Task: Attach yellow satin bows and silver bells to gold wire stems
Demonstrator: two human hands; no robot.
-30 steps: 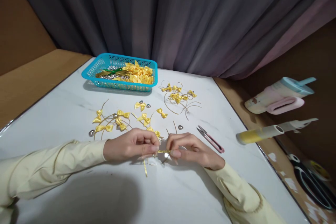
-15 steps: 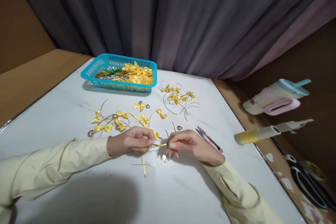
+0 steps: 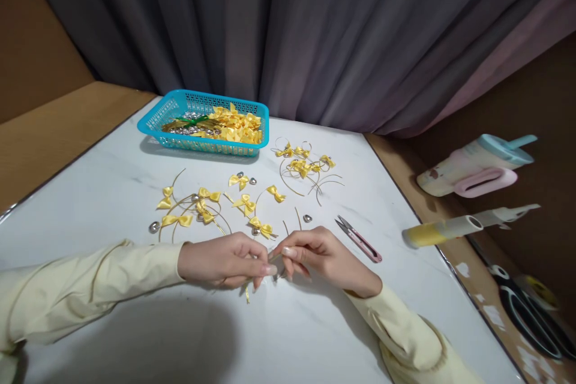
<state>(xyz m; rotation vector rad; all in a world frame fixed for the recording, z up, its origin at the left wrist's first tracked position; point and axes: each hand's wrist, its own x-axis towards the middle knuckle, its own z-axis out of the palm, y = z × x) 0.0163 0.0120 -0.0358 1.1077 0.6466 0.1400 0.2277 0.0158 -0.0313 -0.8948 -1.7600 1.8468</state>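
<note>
My left hand [image 3: 229, 261] and my right hand [image 3: 315, 255] meet low over the white table, fingertips almost touching. Each is closed in a pinch on a thin gold cord [image 3: 272, 257], of which only a short bit shows between the fingers. Below the left fingers a loose gold strand [image 3: 247, 294] pokes out. Just beyond the hands lie a yellow ribbon bow [image 3: 263, 228] and another bow [image 3: 245, 205], with gold cords and silver heart beads about them. Thread snips [image 3: 359, 239] with pink handles rest right of the right hand.
A blue basket [image 3: 202, 147] of yellow bows and silver beads stands at the back. Finished-looking bows on cords [image 3: 302, 168] lie right of it. Along the right edge are a tumbler [image 3: 470, 165], a yellow-filled tube [image 3: 443, 232] and black scissors [image 3: 528, 318].
Both hands have come closer together, the left moving slightly down toward me. The stretch of gold cord between them is shorter, and the bow beyond them is more exposed.
</note>
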